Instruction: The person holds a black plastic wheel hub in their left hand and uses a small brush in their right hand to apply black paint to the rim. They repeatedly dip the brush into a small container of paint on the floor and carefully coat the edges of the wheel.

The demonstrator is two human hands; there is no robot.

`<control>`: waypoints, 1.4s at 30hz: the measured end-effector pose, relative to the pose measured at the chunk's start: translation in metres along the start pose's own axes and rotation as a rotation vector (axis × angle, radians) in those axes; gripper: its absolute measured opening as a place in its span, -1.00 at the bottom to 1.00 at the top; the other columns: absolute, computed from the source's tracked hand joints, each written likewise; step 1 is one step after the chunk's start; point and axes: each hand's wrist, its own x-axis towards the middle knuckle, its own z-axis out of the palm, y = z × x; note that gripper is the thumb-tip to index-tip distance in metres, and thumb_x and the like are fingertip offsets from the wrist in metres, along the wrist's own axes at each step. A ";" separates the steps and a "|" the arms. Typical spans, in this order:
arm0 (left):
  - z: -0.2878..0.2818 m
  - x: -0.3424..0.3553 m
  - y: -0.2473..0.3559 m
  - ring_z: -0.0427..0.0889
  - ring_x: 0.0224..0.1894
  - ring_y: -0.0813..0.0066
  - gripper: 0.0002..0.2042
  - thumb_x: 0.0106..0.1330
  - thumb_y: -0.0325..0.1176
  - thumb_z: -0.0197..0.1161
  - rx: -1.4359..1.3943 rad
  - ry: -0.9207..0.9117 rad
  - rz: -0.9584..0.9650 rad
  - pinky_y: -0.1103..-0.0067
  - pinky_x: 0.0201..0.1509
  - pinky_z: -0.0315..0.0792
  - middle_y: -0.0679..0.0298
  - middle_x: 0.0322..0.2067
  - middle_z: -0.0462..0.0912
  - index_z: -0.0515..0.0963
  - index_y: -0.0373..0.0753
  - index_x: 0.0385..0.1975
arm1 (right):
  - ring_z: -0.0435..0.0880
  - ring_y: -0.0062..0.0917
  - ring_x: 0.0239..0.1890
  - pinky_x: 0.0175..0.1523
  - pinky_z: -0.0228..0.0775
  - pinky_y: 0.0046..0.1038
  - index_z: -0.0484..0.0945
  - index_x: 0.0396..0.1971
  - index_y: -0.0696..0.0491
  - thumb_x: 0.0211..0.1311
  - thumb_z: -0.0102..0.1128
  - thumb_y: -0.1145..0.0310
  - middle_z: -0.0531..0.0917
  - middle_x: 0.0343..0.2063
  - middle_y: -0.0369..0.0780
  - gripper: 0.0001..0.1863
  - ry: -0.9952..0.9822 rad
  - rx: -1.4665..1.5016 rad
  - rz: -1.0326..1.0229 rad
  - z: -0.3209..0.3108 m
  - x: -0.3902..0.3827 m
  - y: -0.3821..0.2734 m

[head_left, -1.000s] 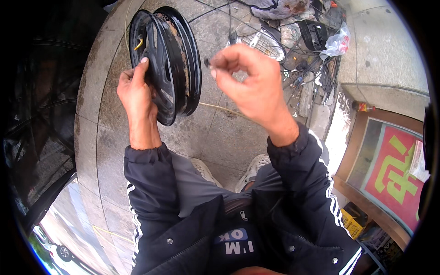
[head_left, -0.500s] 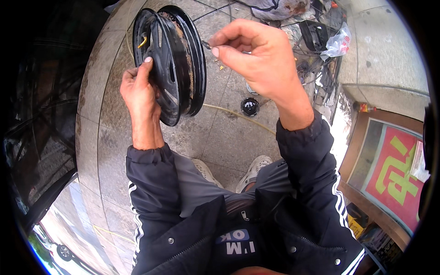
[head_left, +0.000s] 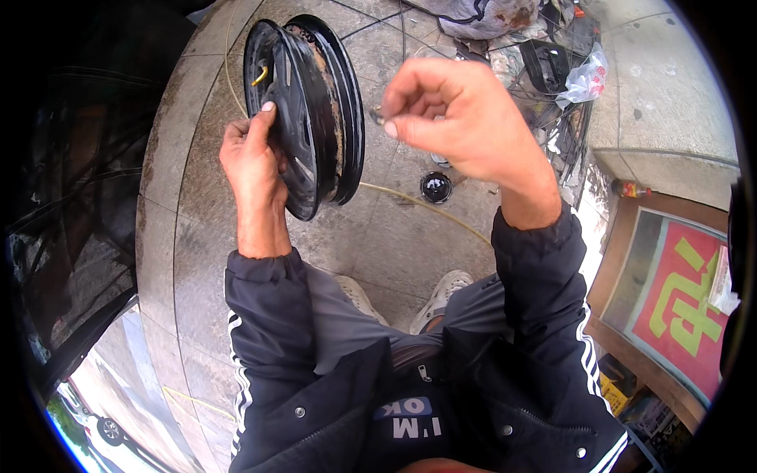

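Note:
A black wheel rim stands on edge in the air, with rusty brown grime in its channel. My left hand is closed on its left side, the thumb lying over the face near the spokes. From that face juts a bent, brass-coloured valve stem. To the right of the rim and apart from it, my right hand pinches a small dark piece between thumb and forefinger. What kind of piece it is, I cannot make out.
A small round black container stands on the paved floor beside a yellowish hose. Cables and scraps lie at the far right near a clear plastic bag. On the right is a wooden-framed red panel.
My right hand has drawn back to the right and down from the rim's edge, still pinching the small piece. The rim and my left hand sit slightly further right in view.

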 end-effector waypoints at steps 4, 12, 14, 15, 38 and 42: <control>0.007 0.001 -0.003 0.34 -0.73 0.68 -0.75 0.39 -0.29 0.36 -0.169 -0.064 -0.038 0.68 -0.70 0.17 0.30 -0.59 0.57 0.43 -0.27 -0.37 | 0.60 -0.76 -0.36 -0.24 0.46 -0.67 0.57 -0.25 0.18 0.22 0.42 0.55 0.65 -0.39 -0.36 -0.82 0.068 0.112 -0.083 -0.008 0.028 0.005; -0.033 0.012 -0.026 0.70 0.01 0.34 -0.32 0.21 -0.03 0.50 -0.159 -0.518 0.166 0.48 0.16 0.57 0.16 -0.01 0.68 0.44 -0.35 0.20 | 0.69 -0.44 -0.29 -0.14 0.60 -0.43 0.47 -0.33 0.09 0.12 0.38 0.62 0.69 -0.33 -0.18 -0.76 0.209 0.452 0.404 -0.046 -0.054 0.111; -0.028 0.005 -0.022 0.68 0.08 0.32 -0.18 0.08 0.09 0.60 -0.049 -0.560 0.246 0.47 0.26 0.51 0.16 0.03 0.66 0.42 -0.35 0.21 | 0.73 -0.28 -0.14 0.04 0.67 -0.28 0.46 -0.18 0.10 0.18 0.35 0.64 0.71 -0.15 -0.09 -0.72 0.934 0.742 0.215 -0.092 -0.068 0.154; -0.025 -0.001 -0.017 0.67 0.09 0.31 -0.13 0.04 0.13 0.62 -0.037 -0.538 0.217 0.45 0.28 0.50 0.16 0.03 0.66 0.42 -0.36 0.21 | 0.73 -0.27 -0.12 0.09 0.65 -0.25 0.45 -0.14 0.09 0.23 0.32 0.63 0.69 -0.13 -0.10 -0.73 1.000 0.755 0.213 -0.107 -0.089 0.176; 0.001 -0.012 -0.018 0.73 -0.16 0.36 -0.53 0.39 -0.13 0.26 -0.294 -0.474 0.003 0.41 -0.06 0.64 0.18 -0.05 0.72 0.50 -0.28 0.19 | 0.71 -0.42 -0.24 -0.09 0.60 -0.42 0.47 -0.03 0.07 0.37 0.25 0.56 0.69 -0.18 -0.18 -0.76 0.869 0.721 0.043 -0.138 -0.126 0.142; 0.002 -0.011 -0.026 0.74 -0.21 0.37 -0.59 0.45 -0.19 0.19 -0.380 -0.449 -0.049 0.41 -0.12 0.66 0.19 -0.07 0.73 0.51 -0.26 0.19 | 0.74 -0.34 -0.18 -0.03 0.65 -0.33 0.44 0.11 0.13 0.40 0.18 0.54 0.69 -0.13 -0.15 -0.69 0.728 0.778 -0.027 -0.126 -0.125 0.119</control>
